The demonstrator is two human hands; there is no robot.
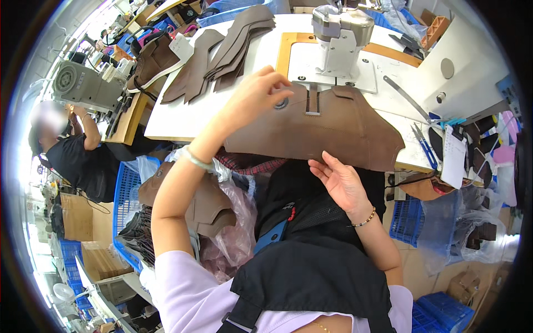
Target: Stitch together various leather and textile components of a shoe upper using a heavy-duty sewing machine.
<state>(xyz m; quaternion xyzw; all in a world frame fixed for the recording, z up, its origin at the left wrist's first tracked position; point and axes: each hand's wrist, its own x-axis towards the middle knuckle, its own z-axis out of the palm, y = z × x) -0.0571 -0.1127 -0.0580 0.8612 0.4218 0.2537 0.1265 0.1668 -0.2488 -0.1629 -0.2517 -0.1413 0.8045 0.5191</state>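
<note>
A large brown leather shoe upper piece (pixel 355 130) lies across the front of the sewing table, its lower edge reaching over my lap. Its top edge sits at the head of the sewing machine (pixel 338 50), beside a narrow slot and a round dark badge on the leather. My left hand (pixel 267 89) is above the piece's upper left part, close to the badge, fingers bent and apart, holding nothing that I can see. At the lower edge is my right hand (pixel 341 178), palm turned up and fingers loosely spread. Whether its fingertips touch the leather is hard to tell.
Brown leather pieces (pixel 239 44) and a brown shoe (pixel 152 61) with a tag lie at the table's back left. Blue-handled scissors (pixel 426 147) rest at right. A blue basket (pixel 126 194) stands low at left. Another person (pixel 75 150) sits at a machine far left.
</note>
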